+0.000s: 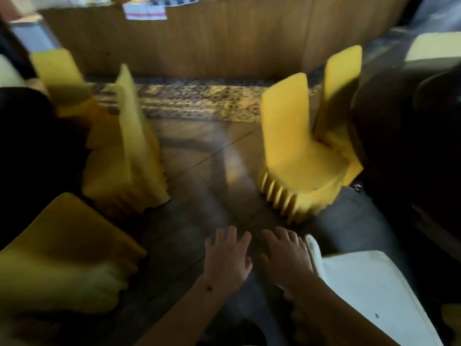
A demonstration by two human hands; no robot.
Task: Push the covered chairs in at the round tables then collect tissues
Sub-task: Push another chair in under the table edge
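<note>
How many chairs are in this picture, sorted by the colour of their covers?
Yellow-covered chairs: 5 — far left, left middle, near left, right front, right rear
White-covered chair: 1, bottom right
Total: 6; blurred edges may hide more.

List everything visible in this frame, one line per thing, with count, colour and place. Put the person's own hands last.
covered chairs: five in view, yellow; three at the left by the left table, two at the right by the right table.
round tables: two, dark, blurred; one at the left edge, one at the right edge.
white cloth: one, white, bottom right beside the right hand.
wooden panelling: one, brown, across the back.
patterned strip: one, yellow and dark, on the floor below the panelling.
tiled floor: one, dark, centre.
left hand: one, open, fingers spread, holding nothing, bottom centre.
right hand: one, open, fingers spread, its outer edge beside the white cloth.
</note>
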